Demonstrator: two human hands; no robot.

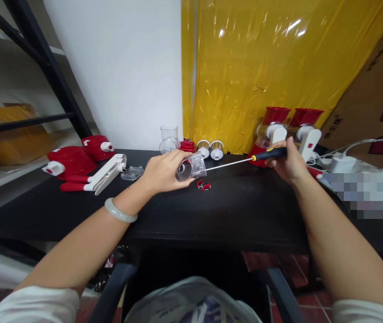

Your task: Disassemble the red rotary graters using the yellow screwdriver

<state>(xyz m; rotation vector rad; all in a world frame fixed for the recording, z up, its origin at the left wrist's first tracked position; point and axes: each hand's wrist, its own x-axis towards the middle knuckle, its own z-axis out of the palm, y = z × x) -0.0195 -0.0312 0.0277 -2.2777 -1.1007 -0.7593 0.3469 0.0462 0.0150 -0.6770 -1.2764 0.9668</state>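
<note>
My left hand [162, 172] is wrapped round a clear plastic housing [198, 165], tipped so its round opening shows. In my right hand [292, 163] is a screwdriver [268, 154] with a black and yellow handle. Its long thin shaft points left, and the tip meets the right end of the housing; whether it sits in a screw is too small to tell. Several small red parts [204, 185] with metallic bits lie on the black table [225, 215] just below the housing. A flat clear plastic cover [132, 173] rests left of my left hand.
Red bases [73, 160] and white crank arms with red grips [107, 175] lie at left. Behind are a clear hopper piece [169, 133] and two grater drums [216, 150]. Two red-and-white rotary graters [276, 130] stand back right, near white cables [349, 148].
</note>
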